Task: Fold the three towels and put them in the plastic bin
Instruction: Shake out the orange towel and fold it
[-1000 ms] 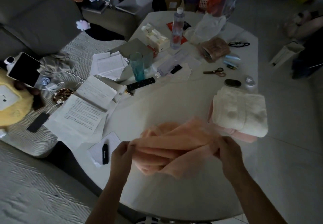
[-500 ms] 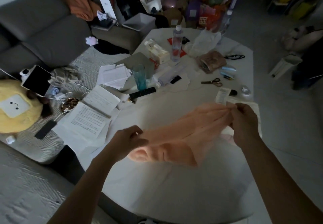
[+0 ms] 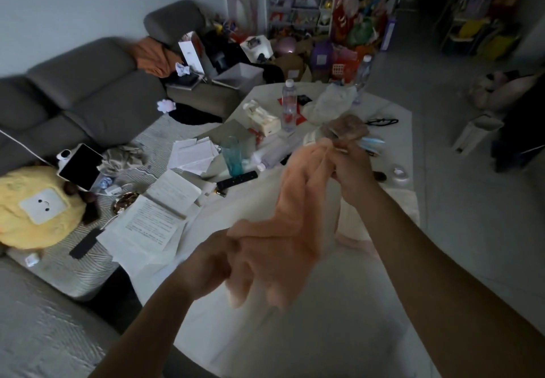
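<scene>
Peach towel (image 3: 290,224) up in the air over the near half of the table (image 3: 309,333), stretched on a slant between both hands. Right hand (image 3: 351,168) raised high and far, fingers (image 3: 339,153) pinched shut on one end of the cloth. Left hand (image 3: 206,262) low and near, fingers closed on the opposite end, with a loose fold drooping below it. Blurred in places, so the exact corner held on either side hard to tell.

Likely trouble from here: a pinch on only a thin bit of fabric, so a slip from either hand and a collapse into a heap on the table. Also a sweep of the hanging end or the raised right hand into the clutter just beyond: blue-green glass (image 3: 233,155), clear bottle (image 3: 289,106) standing upright, scissors and small items further back. An uneven fold probable too if the two ends are not matched before laying down.

Pale folded towels (image 3: 395,203) on the table under the right forearm, mostly hidden, count not clear.

Containers: white open box (image 3: 239,75) on the sofa end (image 3: 200,94) beyond the table, possibly the bin, apparently with nothing in it, though the inside only partly seen. Glass seemingly without liquid; bottle contents too dim to judge. No towel in any container yet.
</scene>
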